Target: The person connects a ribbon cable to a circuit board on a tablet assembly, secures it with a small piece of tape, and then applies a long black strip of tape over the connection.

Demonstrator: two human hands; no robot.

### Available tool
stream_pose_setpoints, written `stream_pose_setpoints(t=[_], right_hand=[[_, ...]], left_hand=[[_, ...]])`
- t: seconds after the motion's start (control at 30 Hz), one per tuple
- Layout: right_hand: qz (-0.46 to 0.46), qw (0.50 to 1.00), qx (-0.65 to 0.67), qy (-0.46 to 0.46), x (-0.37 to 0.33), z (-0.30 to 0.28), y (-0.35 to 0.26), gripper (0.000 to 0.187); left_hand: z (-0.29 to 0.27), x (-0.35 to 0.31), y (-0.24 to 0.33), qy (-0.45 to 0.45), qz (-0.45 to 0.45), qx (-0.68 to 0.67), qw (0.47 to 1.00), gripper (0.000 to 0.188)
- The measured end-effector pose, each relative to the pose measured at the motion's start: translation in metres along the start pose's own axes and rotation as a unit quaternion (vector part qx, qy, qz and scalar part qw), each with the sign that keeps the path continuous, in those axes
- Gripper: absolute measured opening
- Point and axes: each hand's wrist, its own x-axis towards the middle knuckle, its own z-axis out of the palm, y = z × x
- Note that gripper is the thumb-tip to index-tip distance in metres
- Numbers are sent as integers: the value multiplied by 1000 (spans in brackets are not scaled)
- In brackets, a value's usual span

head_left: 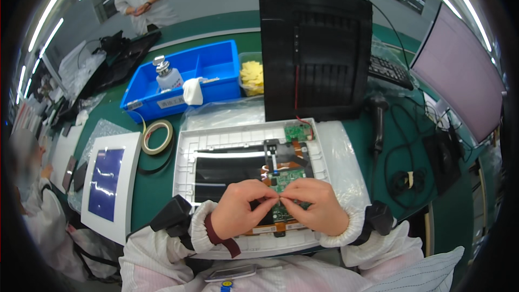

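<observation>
My left hand (241,208) and my right hand (315,205) meet fingertip to fingertip, both pinched, just above a green circuit board (292,177). Whatever lies between the fingertips is too small to make out. The board sits inside an opened white device housing (186,176), beside black panels and orange ribbon cables (298,154). A smaller green board (296,132) lies at the housing's far right corner, with a red wire running from it to the upright black back cover (319,54).
A blue divided bin (216,94) holds a bottle (168,78). A tape roll (157,137) and a white-framed screen (127,184) are on the left. On the right are a black handheld scanner (378,124), a keyboard (390,72), cables and a monitor (459,70). Other people stand far left and sit at left.
</observation>
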Motion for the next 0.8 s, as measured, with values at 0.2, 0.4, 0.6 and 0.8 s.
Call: stream_pose_setpoints(t=[0.2,0.4,0.6,0.8], right_hand=[[-6,1000,0,-2,1,1,1,7],[-11,1000,-8,6,0,1,1,7],[-12,1000,-19,7,0,1,1,6],[-23,999,-24,6,0,1,0,7]], left_hand=[[0,0,1,1,1,0,1000,10],[0,1,2,-4,-5,-3,1000,10],[0,0,2,-11,-26,-21,999,10],[-2,1,-1,-16,-56,-44,997,10]])
